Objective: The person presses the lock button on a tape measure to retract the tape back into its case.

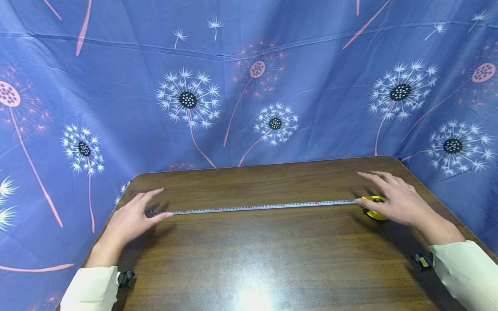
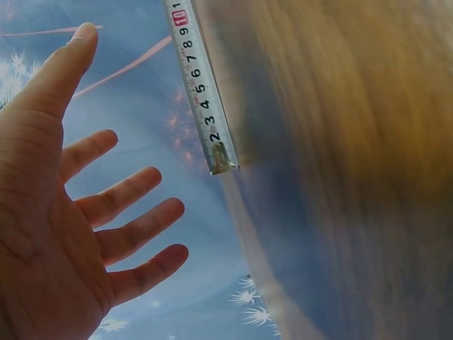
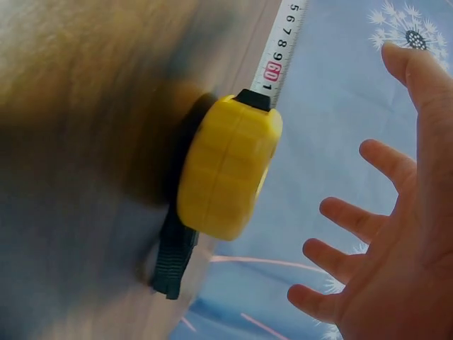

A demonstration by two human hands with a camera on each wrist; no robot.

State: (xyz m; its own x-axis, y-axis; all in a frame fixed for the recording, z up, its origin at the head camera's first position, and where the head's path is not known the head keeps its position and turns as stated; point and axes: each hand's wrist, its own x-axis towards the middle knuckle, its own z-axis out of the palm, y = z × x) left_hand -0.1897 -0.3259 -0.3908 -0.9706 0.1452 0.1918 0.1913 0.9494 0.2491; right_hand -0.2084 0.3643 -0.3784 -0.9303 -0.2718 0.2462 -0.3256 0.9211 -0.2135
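Tape measure lay stretched across the tabletop, roughly 10 o'clock to 2 o'clock in the head view, far edge as 12. Left hand at 10: fingers and thumb spread wide, nothing in its hold, apart from the end hook in the left wrist view. Hook small, likely metal and stiff; a thumb-and-forefinger pinch looked best. Blade thin, probably light, springy and smooth enough to slip through fingers; a sideways push mid-span would likely buckle it, so better taken at the ends. Case at 2: yellow, rounded, hard-looking, likely the heaviest part, about palm-sized; best held round its sides, clear of the black mouth. Strap, pointing to 7 o'clock in the right wrist view, looked soft, poor for a steady hold. Right hand near the case: fingers spread wide, holding nothing, gap plain in the right wrist view.

Hidden stuff: left thumb covered part of the blade by the hook in the head view. Mid-blade figures too small to read. Glare at 6 o'clock washed out the wood. Right thumb covered part of the case; couldn't tell if the blade was locked. Both wrist views cut off the blade and blurred the tabletop.
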